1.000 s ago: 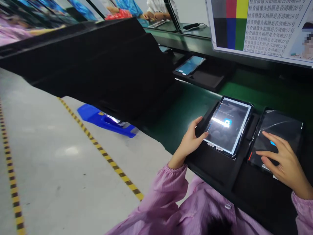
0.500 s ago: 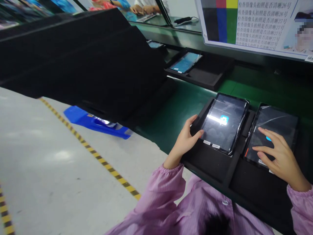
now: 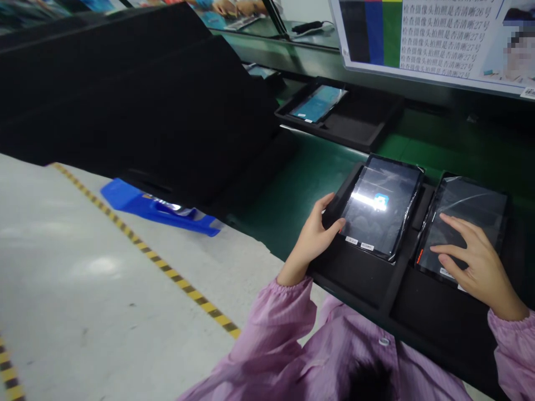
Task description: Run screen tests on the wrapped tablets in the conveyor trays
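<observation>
A black foam tray (image 3: 353,277) with two compartments lies in front of me, one tablet in each. The left tablet (image 3: 378,223) shows a small blue icon on a dark screen and has white labels along its lower edge. My left hand (image 3: 315,234) grips the tray's left side, its thumb by that tablet's lower left corner. On the right, my right hand (image 3: 476,259) hovers over or touches the right tablet (image 3: 470,209), fingers spread. Whether a fingertip meets the glass I cannot tell. That screen looks dark, with orange marking at its lower left.
Farther back, another black tray (image 3: 359,120) holds a tablet (image 3: 318,103) with a lit blue screen. Large black panels (image 3: 137,106) stand at left. A printed chart (image 3: 438,44) hangs above. A blue object (image 3: 154,207) lies low, near striped floor tape (image 3: 167,267).
The blue icon seen under my right fingers has gone from the right tablet's screen. Both hands stay nearly in place; the whole view has shifted slightly.
</observation>
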`<state>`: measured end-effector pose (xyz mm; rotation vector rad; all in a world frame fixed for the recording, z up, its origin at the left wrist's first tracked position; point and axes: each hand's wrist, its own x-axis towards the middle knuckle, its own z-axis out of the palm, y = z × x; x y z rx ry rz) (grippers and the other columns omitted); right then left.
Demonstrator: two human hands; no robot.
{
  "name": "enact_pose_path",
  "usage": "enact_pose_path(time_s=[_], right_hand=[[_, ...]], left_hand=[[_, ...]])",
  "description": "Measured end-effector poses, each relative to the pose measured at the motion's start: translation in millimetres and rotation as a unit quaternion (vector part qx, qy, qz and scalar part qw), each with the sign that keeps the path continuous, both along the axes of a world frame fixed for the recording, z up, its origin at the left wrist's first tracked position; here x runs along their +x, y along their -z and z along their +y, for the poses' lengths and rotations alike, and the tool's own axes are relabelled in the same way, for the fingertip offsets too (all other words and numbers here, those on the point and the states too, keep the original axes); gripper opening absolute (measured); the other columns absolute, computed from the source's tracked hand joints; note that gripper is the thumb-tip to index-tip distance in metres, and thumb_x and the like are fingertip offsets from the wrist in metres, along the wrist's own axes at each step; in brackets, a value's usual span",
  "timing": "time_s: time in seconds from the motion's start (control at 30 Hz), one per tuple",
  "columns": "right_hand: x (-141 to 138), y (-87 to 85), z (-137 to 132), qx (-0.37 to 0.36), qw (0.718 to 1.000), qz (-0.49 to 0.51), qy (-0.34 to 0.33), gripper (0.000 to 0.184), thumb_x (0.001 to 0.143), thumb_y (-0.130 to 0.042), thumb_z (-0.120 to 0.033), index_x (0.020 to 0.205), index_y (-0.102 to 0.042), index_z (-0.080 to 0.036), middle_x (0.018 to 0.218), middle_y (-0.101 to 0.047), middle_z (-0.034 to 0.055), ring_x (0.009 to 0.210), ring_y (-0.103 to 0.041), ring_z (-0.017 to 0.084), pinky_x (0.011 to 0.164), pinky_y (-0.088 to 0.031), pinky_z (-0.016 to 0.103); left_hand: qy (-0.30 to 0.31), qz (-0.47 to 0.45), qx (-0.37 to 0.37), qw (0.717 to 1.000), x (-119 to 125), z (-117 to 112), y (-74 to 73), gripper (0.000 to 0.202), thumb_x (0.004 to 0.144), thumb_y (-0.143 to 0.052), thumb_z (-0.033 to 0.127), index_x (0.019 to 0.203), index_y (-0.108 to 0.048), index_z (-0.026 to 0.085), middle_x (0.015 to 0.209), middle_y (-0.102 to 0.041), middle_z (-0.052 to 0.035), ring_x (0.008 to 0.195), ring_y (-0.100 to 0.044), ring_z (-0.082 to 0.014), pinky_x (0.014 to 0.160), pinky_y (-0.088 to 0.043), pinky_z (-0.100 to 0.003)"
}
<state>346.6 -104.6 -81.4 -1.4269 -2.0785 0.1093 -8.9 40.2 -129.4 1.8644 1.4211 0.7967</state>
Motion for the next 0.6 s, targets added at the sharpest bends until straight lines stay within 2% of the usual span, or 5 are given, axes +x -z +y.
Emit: enact_pose_path(time_s=[0.43,0.5,0.6], right_hand=[[7.0,-0.6,-1.7,0.012,0.999,0.029,0.01,0.025,0.109,-0.056,-0.029,0.107,-0.08,-0.024,0.157,-0.054,0.0118,0.14,-0.054,0.036,0.108,-0.05,0.057],[15.3,-2.8,-6.6,0.025,0.998,0.051,0.035,0.022,0.109,-0.057,-0.028,0.11,-0.08,-0.026,0.159,-0.053,0.009,0.14,-0.054,0.034,0.11,-0.048,0.056],[30.7,-5.3,-19.7,0.037,0.987,0.102,0.119,0.018,0.108,-0.061,-0.031,0.113,-0.079,-0.03,0.159,-0.054,0.0039,0.141,-0.054,0.033,0.115,-0.045,0.058]], left_hand=[[0.0,-0.015,0.014,1.0,-1.2,2.5,4.5,0.073,0.091,-0.067,0.053,0.151,-0.046,0.018,0.157,-0.053,-0.0193,0.151,-0.048,-0.0373,0.128,-0.037,-0.057],[-0.001,-0.012,0.014,1.0,-1.4,2.4,4.2,0.073,0.091,-0.067,0.053,0.151,-0.046,0.018,0.157,-0.054,-0.0189,0.15,-0.049,-0.0372,0.127,-0.038,-0.057],[-0.003,-0.01,0.015,1.0,-1.8,2.3,3.4,0.073,0.092,-0.067,0.054,0.151,-0.046,0.017,0.156,-0.054,-0.0196,0.148,-0.051,-0.0369,0.126,-0.039,-0.057]])
